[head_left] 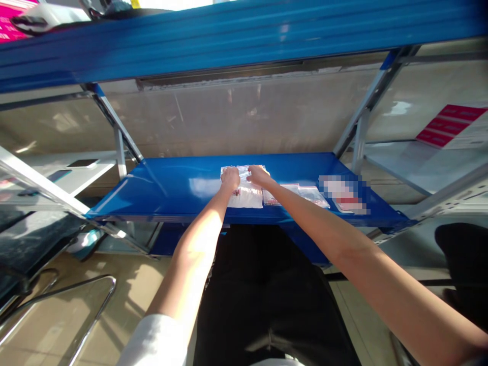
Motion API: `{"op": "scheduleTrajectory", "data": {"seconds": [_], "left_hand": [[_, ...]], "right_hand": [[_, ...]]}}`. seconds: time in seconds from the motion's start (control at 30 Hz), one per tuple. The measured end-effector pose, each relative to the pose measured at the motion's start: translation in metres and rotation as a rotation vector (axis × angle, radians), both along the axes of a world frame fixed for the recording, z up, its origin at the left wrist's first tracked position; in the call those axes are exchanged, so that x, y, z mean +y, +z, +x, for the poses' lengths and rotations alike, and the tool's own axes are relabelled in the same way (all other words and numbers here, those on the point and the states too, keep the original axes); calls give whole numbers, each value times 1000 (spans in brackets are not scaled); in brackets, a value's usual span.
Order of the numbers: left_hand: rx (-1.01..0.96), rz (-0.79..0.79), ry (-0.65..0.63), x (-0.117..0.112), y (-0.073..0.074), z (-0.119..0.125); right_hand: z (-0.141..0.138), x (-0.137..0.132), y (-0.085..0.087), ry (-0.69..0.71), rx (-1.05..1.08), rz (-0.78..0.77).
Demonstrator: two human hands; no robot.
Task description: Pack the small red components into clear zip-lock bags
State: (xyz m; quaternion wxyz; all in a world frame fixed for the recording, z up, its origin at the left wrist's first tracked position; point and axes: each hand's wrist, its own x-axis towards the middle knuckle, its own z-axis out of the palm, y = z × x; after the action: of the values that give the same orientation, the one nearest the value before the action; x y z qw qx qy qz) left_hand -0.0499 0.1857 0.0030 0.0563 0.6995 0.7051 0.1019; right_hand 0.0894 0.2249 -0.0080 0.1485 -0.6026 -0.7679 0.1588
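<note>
Working on clear bag (247, 198), flat on blue shelf (171, 175), straight ahead. Gripping upper left part with left hand (231, 178), fingers curled tight; reaching over upper right part with right hand (259, 176), fingers narrow, actual hold and bag closure too small to tell. Judged mid-handling: first bag not yet released. Lying just to the right, untouched: near bag (293, 187), with reddish bits (271, 201) inside, then far bag (314, 194).

Central plastic bag (247, 198): contents too small to tell
Item (345, 195) at right pixelated; pink sheet (15, 9) cropped upper left.
</note>
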Motion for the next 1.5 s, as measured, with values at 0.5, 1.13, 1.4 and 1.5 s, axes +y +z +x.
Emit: {"op": "scheduleTrajectory", "data": {"seconds": [0.5, 1.13, 1.4, 1.5], "left_hand": [[-234, 100, 32, -2, 25, -5], [-1054, 85, -74, -188, -4, -4], [-1298, 0, -2, -193, -4, 9], [-1321, -12, 7, -195, -5, 6]], "right_hand": [[10, -25, 29, -127, 639, -83], [41, -200, 7, -24, 1067, 83], [29, -207, 6, -138, 1106, 110], [32, -203, -2, -133, 1100, 94]]}}
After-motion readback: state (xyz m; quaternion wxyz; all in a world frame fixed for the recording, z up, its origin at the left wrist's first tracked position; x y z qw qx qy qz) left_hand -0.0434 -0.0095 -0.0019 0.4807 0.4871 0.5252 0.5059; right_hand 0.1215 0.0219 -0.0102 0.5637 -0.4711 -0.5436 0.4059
